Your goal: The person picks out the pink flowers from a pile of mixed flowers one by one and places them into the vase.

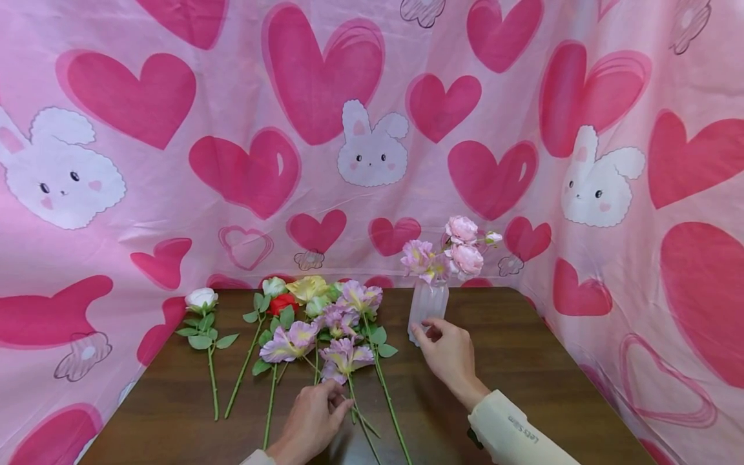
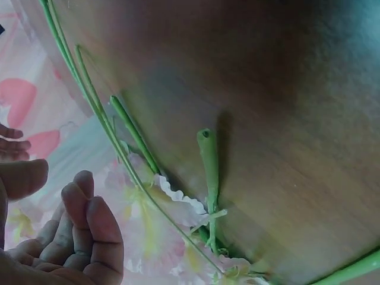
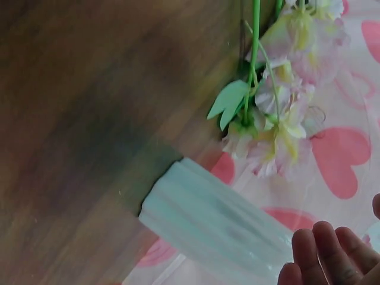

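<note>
A pale translucent vase (image 1: pixel 429 307) stands upright at the back right, holding pink roses (image 1: pixel 464 258) and a purple-and-yellow flower (image 1: pixel 420 260). In front of it is my right hand (image 1: pixel 450 355), its fingertips right at the vase's lower part; the right wrist view shows the relaxed fingers (image 3: pixel 326 252) overlapping the end of the vase (image 3: pixel 214 222). My left hand (image 1: pixel 314 416) hovers low by the stems of the purple flowers (image 1: pixel 347 355). Its fingers (image 2: pixel 101 237) curl loosely, thumb apart, with nothing between them. One thin stem (image 2: pixel 130 172) passes beside them.
Further flowers lie on the brown table (image 1: pixel 494 413): a white rose (image 1: pixel 201 299) at the far left, a red rose (image 1: pixel 283 303) and a yellow flower (image 1: pixel 308 289) near the middle. A pink heart-and-bunny cloth (image 1: pixel 325 194) hangs behind and along both sides.
</note>
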Demonstrator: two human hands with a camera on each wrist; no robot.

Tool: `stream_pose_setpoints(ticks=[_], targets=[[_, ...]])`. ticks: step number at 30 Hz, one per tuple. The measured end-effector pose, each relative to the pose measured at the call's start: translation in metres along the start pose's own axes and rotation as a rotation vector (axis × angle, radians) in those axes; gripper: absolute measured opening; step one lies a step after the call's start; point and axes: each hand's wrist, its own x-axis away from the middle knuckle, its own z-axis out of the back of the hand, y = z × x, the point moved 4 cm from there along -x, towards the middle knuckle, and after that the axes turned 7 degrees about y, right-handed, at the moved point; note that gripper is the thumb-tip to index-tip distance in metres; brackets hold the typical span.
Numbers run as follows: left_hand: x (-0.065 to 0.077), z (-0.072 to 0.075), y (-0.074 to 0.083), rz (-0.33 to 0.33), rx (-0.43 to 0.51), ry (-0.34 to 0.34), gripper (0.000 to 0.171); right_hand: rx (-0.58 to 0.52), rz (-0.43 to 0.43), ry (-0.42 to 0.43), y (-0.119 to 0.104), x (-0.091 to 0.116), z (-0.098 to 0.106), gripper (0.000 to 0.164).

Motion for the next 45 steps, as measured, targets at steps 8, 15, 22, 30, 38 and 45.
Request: stream_pose_setpoints(ticks=[8,15,22,30,38,45], targets=[[0.0,0.005,-0.004,0.016,-0.061,0.022,0.019,-0.005,0.026,-0.04,-0.008,0.02,-0.005,0.023],[-0.002,0.011,-0.008,0.045,-0.165,0.037,0.018,0.037,0.048,-0.064,-0.013,0.035,-0.005,0.022],[-0.005,0.018,-0.013,0.068,-0.308,0.051,0.019,0.066,0.046,-0.127,-0.012,0.047,-0.007,0.029],[-0.009,0.023,-0.021,0.087,-0.402,0.056,0.026,0.105,0.109,-0.159,-0.01,0.06,-0.009,0.034],[-0.018,0.024,-0.032,0.173,-0.449,0.019,0.031,0.127,0.136,-0.186,-0.01,0.07,-0.008,0.033],[-0.028,0.022,-0.04,0.24,-0.449,0.0,0.043,0.123,0.135,-0.18,-0.011,0.07,-0.006,0.037]])
